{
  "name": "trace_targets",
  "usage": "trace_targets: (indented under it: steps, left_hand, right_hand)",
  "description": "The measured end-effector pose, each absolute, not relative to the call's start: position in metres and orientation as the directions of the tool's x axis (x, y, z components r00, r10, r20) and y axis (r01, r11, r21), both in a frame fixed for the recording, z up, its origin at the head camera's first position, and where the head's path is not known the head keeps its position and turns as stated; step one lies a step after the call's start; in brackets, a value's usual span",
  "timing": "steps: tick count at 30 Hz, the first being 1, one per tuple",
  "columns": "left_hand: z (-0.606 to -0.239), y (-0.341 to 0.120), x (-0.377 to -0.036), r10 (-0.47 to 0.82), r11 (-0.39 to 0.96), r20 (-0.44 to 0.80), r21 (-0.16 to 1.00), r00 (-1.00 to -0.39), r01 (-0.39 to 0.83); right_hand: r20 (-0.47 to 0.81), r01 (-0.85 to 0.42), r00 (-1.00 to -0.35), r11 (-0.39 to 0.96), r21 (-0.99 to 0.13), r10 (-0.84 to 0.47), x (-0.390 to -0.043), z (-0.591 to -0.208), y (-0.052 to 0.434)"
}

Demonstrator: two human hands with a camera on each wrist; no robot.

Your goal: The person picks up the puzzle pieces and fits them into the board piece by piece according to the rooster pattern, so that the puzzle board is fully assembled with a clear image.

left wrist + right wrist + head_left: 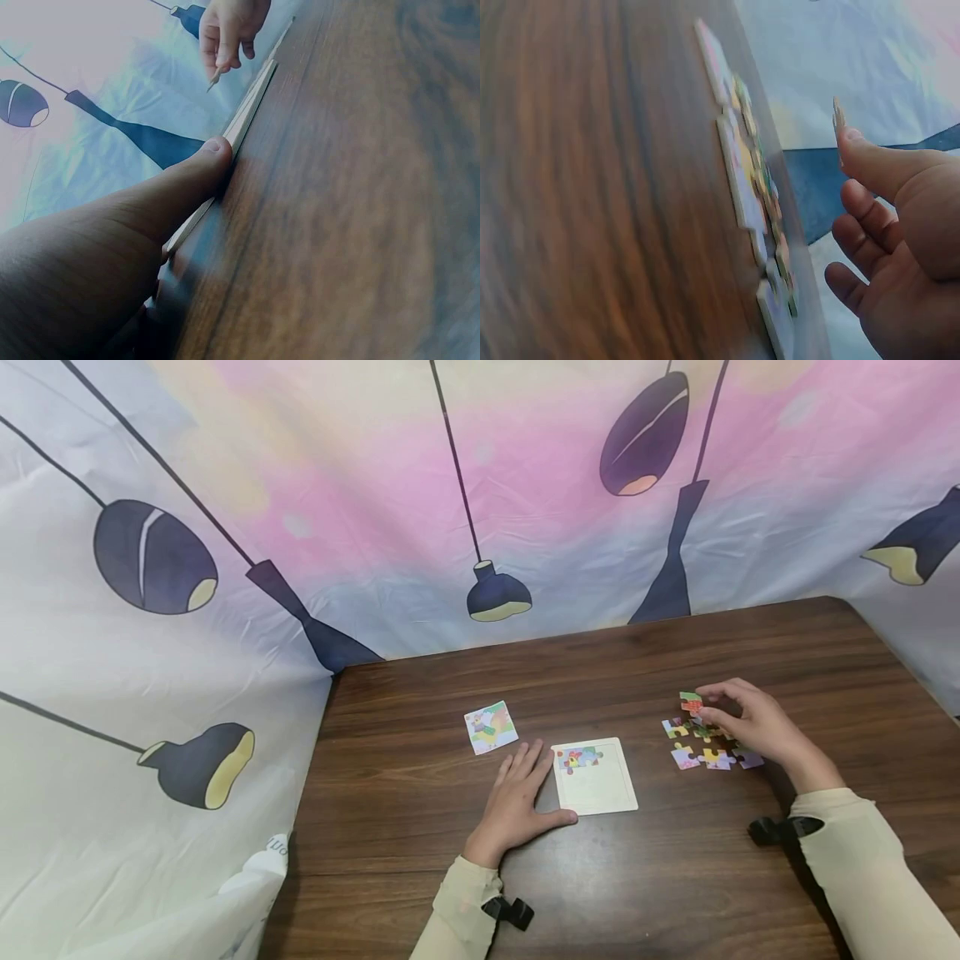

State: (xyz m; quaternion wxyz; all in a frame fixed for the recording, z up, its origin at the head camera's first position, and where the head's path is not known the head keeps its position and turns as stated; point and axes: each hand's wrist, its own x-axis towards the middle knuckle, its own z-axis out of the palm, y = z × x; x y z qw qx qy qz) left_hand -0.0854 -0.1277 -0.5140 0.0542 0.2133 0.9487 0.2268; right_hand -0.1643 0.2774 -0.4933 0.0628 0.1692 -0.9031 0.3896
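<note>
Two hands are at work on the dark wooden table [420, 718], and yours sit well apart from each other. Your left hand [517, 806] lies flat with its fingers straight, palm down, and its thumb presses against the near left edge of the white puzzle tray [600, 789]; the left wrist view shows that thumb tip touching the tray's thin rim. One row of joined pieces [577, 758] already fills the far left part of the tray, and the rest of its bed is bare. Your right hand [753, 727] pinches a red and green puzzle piece [691, 702] between thumb and forefinger, lifted just above the table, with the other fingers curled loosely. Just beneath and beside it lies the cluster of loose pieces [705, 747], some touching one another, near the right half of the table. Between the tray and that cluster you have a strip of open wood. The reference picture card [491, 727] lies tilted just beyond your left fingertips, apart from the tray. Behind the table hangs the printed lamp-pattern cloth [300, 527], meeting the far and left edges. Wide bare wood lies in front of the tray, toward you.
</note>
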Motion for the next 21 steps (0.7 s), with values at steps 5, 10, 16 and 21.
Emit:
trace_targets:
  steps: [5, 10, 16, 21]
  left_hand:
    - [-0.514, -0.128, -0.085, 0.429, 0.807, -0.013, 0.454, -0.903, 0.377]
    - [-0.514, -0.127, -0.084, 0.427, 0.807, -0.007, 0.454, -0.904, 0.378]
    - [-0.515, -0.128, -0.085, 0.425, 0.807, -0.005, 0.455, -0.905, 0.376]
    - [-0.516, -0.128, -0.086, 0.426, 0.809, -0.005, 0.449, -0.904, 0.379]
  right_hand:
    - [0.263, -0.384, -0.923, 0.615, -0.689, -0.282, -0.160, -0.495, 0.266]
    - [0.294, -0.437, -0.898, 0.588, -0.680, -0.327, -0.158, -0.496, 0.249]
    - [0.263, -0.451, -0.887, 0.587, -0.672, -0.381, -0.155, -0.496, 0.225]
    - [0.258, -0.474, -0.870, 0.572, -0.669, -0.419, -0.154, -0.500, 0.209]
